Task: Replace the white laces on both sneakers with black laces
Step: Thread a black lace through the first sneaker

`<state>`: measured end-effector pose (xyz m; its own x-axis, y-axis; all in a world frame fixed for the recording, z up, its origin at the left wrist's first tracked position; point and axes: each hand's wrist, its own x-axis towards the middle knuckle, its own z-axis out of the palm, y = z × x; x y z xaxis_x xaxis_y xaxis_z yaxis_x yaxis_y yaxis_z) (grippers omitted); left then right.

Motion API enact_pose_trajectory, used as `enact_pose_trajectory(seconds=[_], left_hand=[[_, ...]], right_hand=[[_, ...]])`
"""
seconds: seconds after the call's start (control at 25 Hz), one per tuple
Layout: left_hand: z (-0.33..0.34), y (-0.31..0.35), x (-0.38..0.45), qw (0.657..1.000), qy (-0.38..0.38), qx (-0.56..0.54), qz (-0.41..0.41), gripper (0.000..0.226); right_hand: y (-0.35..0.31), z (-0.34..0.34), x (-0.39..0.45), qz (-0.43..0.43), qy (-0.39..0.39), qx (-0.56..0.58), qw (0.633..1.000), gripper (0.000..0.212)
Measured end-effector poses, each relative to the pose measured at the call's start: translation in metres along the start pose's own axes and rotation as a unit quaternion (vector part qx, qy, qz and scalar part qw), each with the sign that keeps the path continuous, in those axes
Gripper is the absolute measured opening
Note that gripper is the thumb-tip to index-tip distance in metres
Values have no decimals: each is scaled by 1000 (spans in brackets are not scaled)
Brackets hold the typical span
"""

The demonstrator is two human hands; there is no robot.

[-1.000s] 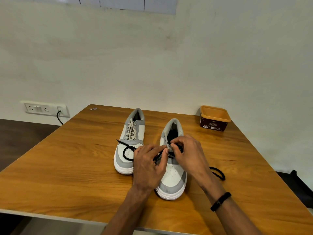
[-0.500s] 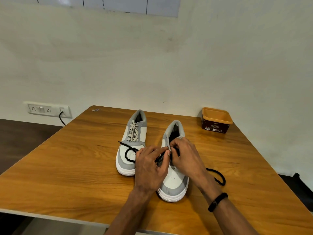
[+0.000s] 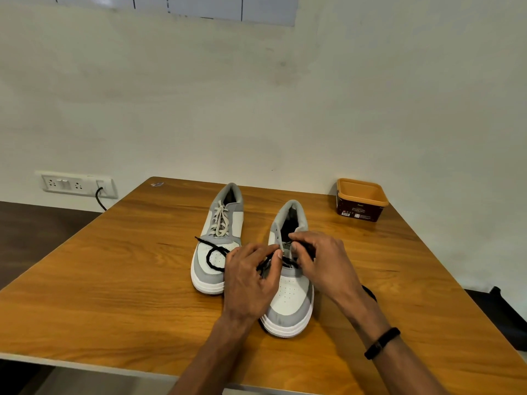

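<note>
**A:** What is the biggest thing in view?

**B:** A wooden counter set against a pale wall. The landmark is the right sneaker, grey and white, toe pointing at the viewer, near the counter's middle.

**A:** What lies around that sneaker?

**B:** Just left of it stands the left sneaker, carrying its white laces. Far behind and to its right, by the wall, sits a brown tub with an orange rim. Far to its left, on the wall, is a socket strip.

**A:** And the hands?

**B:** Both hover over the right sneaker's eyelets. The left hand has its grip pinched on the black lace, thumb meeting forefinger. The right hand has its grip curled around the same lace just beside it. A dark band circles the right wrist.

**A:** Where does the black lace run?

**B:** It loops left over the left sneaker's toe, and a bit shows on the counter behind the right wrist.
</note>
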<state>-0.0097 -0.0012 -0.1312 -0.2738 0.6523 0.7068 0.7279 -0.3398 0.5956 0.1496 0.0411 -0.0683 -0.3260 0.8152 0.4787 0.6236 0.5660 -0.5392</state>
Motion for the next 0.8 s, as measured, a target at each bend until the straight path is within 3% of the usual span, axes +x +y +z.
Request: enact_pose_trajectory(seconds=[0.2, 0.44, 0.8], left_hand=[[-1, 0, -1, 1000, 2, 2, -3, 26], [-1, 1, -1, 1000, 5, 0, -6, 26], [3, -3, 1, 999, 27, -28, -27, 22]], right_hand=[[-1, 12, 3, -12, -6, -44, 999, 4], [2, 31, 0, 79, 24, 114, 990, 6], [9, 41, 7, 119, 6, 219, 968, 14]])
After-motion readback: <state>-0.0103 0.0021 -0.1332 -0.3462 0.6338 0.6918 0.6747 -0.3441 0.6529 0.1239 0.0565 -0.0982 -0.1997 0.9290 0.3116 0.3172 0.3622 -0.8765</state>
